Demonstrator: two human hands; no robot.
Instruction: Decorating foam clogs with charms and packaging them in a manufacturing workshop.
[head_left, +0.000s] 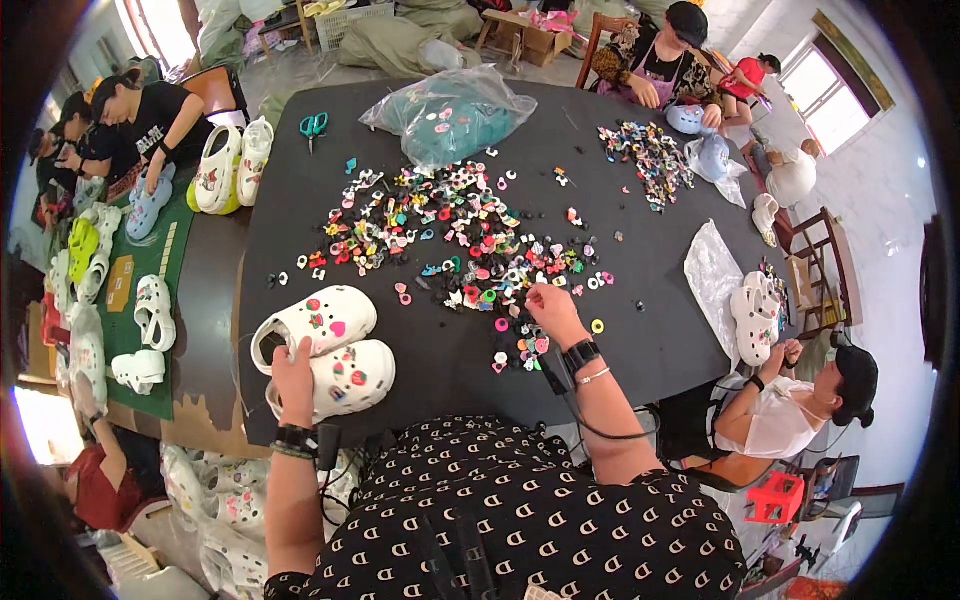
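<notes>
A pair of white clogs [350, 302] with colourful charms on their tops lies side by side at the table's near left. My left hand [293, 378] is closed on them, its fingers at the gap between the two heels. At the near edge of a wide heap of small shoe charms [455, 222], my right hand [556, 312] is closed with its fingertips pinched together. What the fingertips hold, if anything, is too small to make out. A few charms [521, 348] lie just left of my right wrist, and a yellow ring-shaped charm [597, 326] lies to its right.
The dark table [560, 385] also bears a clear bag of teal clogs [450, 118], teal scissors [313, 128] and a second charm heap [650, 160]. Co-workers sit around it, one handling blue clogs [686, 119]. White clogs [757, 315] stand at the right edge; more [155, 310] cover the left table.
</notes>
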